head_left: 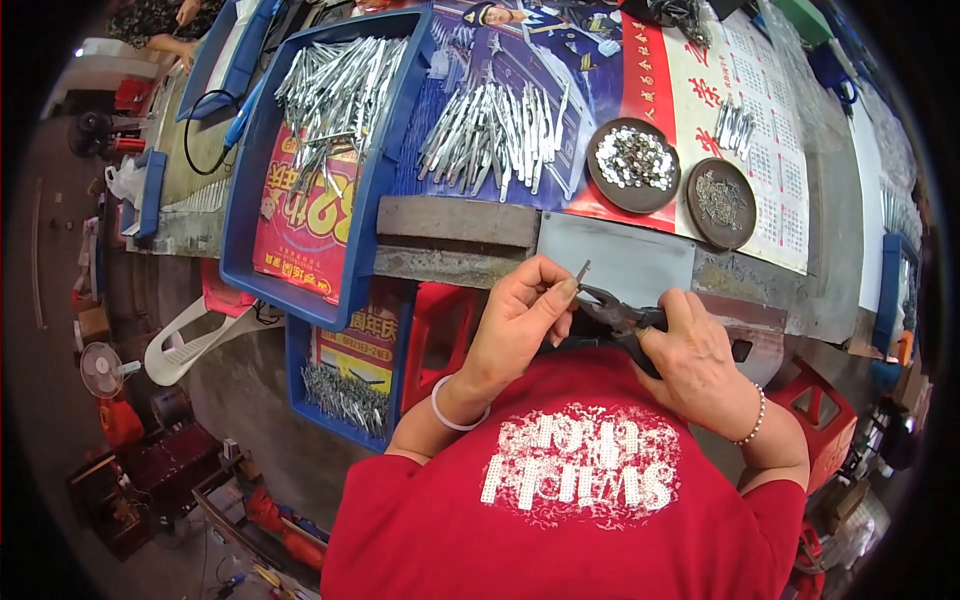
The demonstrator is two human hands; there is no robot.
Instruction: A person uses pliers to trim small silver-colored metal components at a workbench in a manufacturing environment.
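Metal strip point(582, 271) pinched by left hand point(520, 320), right hand point(695, 360) seemingly gripping pliers point(618, 312)

A small metal strip point(582, 271) is pinched in the left hand point(520, 318), just left of the pliers point(618, 312) gripped in the right hand point(692, 362), both held before the bench edge point(455, 222). Behind the hands, a loose heap of metal pieces point(495, 132) is spread on the bench, with two round dishes point(632, 160) point(720, 202) set to its right. To the left, a tray point(300, 290) filled with more pieces is placed, and a lower tray point(345, 400) is seen beneath it.
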